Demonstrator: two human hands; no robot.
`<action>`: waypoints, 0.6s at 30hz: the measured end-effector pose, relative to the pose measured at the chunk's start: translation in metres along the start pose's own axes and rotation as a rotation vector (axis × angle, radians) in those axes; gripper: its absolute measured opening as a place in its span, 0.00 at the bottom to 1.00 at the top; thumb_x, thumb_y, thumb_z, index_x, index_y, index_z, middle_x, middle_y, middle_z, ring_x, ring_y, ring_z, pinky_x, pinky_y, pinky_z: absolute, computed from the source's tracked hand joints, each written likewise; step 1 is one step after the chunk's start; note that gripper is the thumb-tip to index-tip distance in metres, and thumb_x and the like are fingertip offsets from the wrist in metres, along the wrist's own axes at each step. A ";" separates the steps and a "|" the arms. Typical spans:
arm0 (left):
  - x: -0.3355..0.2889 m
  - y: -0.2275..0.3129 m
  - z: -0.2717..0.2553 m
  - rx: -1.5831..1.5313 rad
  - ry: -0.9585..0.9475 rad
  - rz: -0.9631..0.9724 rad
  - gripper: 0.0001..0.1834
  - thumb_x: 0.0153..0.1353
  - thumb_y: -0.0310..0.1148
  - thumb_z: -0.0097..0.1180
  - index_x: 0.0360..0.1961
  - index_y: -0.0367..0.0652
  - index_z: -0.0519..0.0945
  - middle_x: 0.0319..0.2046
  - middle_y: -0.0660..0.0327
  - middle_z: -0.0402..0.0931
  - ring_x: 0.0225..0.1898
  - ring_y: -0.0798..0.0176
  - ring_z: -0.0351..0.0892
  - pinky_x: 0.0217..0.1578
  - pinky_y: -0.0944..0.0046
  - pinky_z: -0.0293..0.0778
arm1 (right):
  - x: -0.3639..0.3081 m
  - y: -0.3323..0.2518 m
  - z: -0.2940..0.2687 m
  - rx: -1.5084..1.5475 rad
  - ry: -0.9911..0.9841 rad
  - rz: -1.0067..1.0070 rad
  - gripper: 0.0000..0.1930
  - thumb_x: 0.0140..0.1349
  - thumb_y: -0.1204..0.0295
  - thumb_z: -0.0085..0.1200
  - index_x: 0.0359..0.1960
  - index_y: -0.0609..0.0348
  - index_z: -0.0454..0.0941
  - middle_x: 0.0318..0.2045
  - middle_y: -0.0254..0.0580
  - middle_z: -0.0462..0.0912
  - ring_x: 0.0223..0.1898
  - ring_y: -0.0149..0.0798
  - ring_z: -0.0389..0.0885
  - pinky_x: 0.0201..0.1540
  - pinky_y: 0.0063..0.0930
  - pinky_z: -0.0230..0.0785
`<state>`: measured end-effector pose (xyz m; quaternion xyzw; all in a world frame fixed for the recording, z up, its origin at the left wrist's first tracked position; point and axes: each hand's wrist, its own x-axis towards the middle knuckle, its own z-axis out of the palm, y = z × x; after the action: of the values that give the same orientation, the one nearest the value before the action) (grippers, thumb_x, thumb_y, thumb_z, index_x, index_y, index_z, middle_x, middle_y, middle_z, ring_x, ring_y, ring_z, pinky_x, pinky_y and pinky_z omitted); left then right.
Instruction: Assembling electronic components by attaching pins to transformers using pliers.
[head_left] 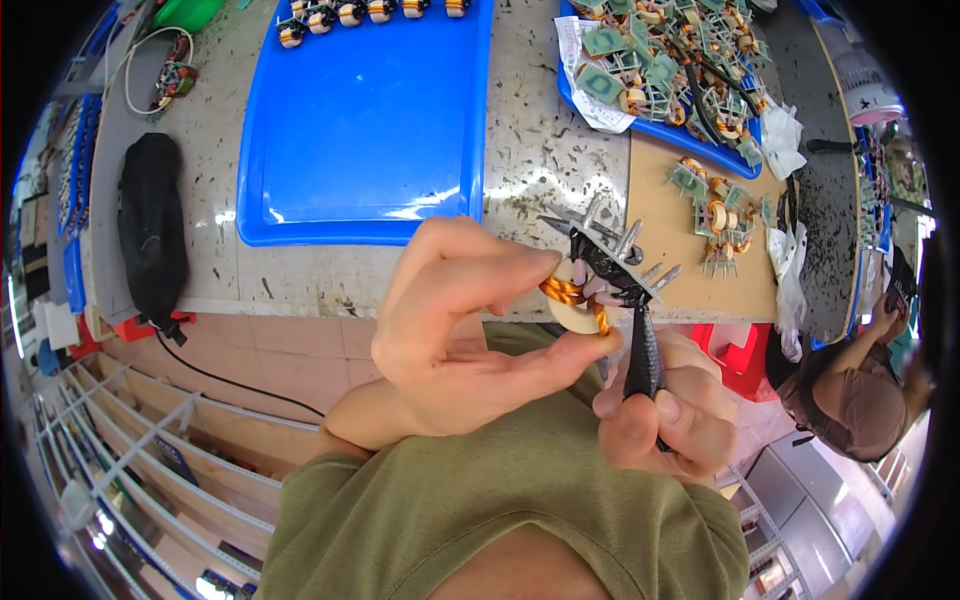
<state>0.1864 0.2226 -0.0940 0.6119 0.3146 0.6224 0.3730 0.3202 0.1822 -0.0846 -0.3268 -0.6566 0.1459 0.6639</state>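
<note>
My left hand grips a coil, a pale ring wound with copper wire, between thumb and fingers. The coil joins a small circuit board with several metal pins sticking out. Glossy black material covers part of that board's near face. Closed fingers of my right hand pinch a slim black tapered tool. Its narrow end points up and meets the black material at the board; whether it is tweezers, I cannot tell.
A blue tray holds a row of finished-looking coils at its far edge. Far right, another blue tray is heaped with coil boards. More coil boards lie on brown cardboard. A black pouch lies left.
</note>
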 end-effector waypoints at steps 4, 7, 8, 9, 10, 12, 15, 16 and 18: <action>-0.001 0.000 0.000 -0.111 -0.030 -0.135 0.27 0.28 0.24 0.69 0.35 0.36 0.72 0.27 0.62 0.67 0.21 0.76 0.59 0.19 0.77 0.53 | 0.002 0.001 0.000 0.022 -0.031 -0.032 0.15 0.41 0.81 0.59 0.29 0.66 0.66 0.13 0.38 0.67 0.09 0.30 0.61 0.08 0.21 0.56; 0.000 0.000 0.001 -0.173 -0.034 -0.180 0.27 0.28 0.24 0.69 0.35 0.36 0.73 0.26 0.64 0.66 0.21 0.77 0.57 0.19 0.78 0.52 | 0.001 0.000 0.000 0.007 -0.015 -0.019 0.15 0.41 0.81 0.58 0.30 0.66 0.65 0.13 0.38 0.66 0.10 0.30 0.61 0.09 0.21 0.57; -0.001 0.000 0.001 -0.189 -0.039 -0.200 0.27 0.28 0.24 0.69 0.35 0.37 0.73 0.26 0.65 0.65 0.21 0.77 0.56 0.20 0.78 0.51 | -0.001 -0.001 0.000 0.003 0.004 -0.007 0.15 0.41 0.81 0.59 0.30 0.66 0.65 0.13 0.38 0.66 0.10 0.30 0.61 0.09 0.21 0.57; -0.001 -0.001 0.001 -0.190 -0.041 -0.201 0.27 0.28 0.24 0.69 0.35 0.37 0.73 0.26 0.65 0.65 0.21 0.77 0.56 0.20 0.78 0.51 | -0.002 -0.001 0.000 -0.002 0.023 0.005 0.15 0.41 0.81 0.59 0.30 0.66 0.65 0.13 0.38 0.67 0.10 0.30 0.61 0.09 0.21 0.57; -0.001 -0.002 0.001 -0.197 -0.046 -0.196 0.27 0.29 0.24 0.69 0.35 0.37 0.73 0.25 0.65 0.65 0.21 0.77 0.56 0.20 0.78 0.51 | -0.003 -0.001 -0.001 -0.003 0.024 0.006 0.15 0.41 0.81 0.59 0.30 0.66 0.65 0.13 0.38 0.67 0.10 0.30 0.61 0.09 0.21 0.57; -0.001 -0.002 0.001 -0.205 -0.053 -0.192 0.27 0.29 0.24 0.69 0.35 0.37 0.72 0.25 0.66 0.64 0.21 0.77 0.56 0.20 0.78 0.51 | -0.003 -0.002 -0.001 -0.004 0.014 0.018 0.15 0.41 0.81 0.59 0.30 0.66 0.65 0.13 0.38 0.67 0.10 0.30 0.61 0.09 0.21 0.57; -0.002 -0.002 0.001 -0.214 -0.057 -0.209 0.27 0.29 0.24 0.69 0.35 0.36 0.72 0.25 0.65 0.64 0.21 0.77 0.56 0.20 0.78 0.52 | 0.000 0.000 -0.001 0.024 -0.019 0.004 0.16 0.40 0.81 0.59 0.30 0.67 0.65 0.14 0.39 0.67 0.10 0.31 0.62 0.08 0.22 0.56; -0.002 -0.002 0.001 -0.247 -0.051 -0.237 0.27 0.29 0.23 0.69 0.35 0.36 0.72 0.26 0.65 0.64 0.22 0.77 0.56 0.21 0.77 0.52 | 0.001 0.000 -0.001 0.024 -0.019 0.006 0.16 0.40 0.81 0.59 0.30 0.67 0.65 0.14 0.39 0.67 0.10 0.31 0.62 0.08 0.22 0.56; -0.002 -0.002 0.001 -0.279 -0.044 -0.266 0.26 0.30 0.23 0.69 0.35 0.36 0.72 0.26 0.64 0.64 0.22 0.76 0.56 0.22 0.77 0.53 | 0.002 0.000 -0.003 0.037 -0.085 0.031 0.17 0.39 0.82 0.59 0.31 0.67 0.65 0.14 0.39 0.67 0.10 0.31 0.62 0.08 0.23 0.57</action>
<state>0.1873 0.2216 -0.0966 0.5207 0.2950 0.5917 0.5402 0.3228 0.1827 -0.0824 -0.3184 -0.6761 0.1820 0.6390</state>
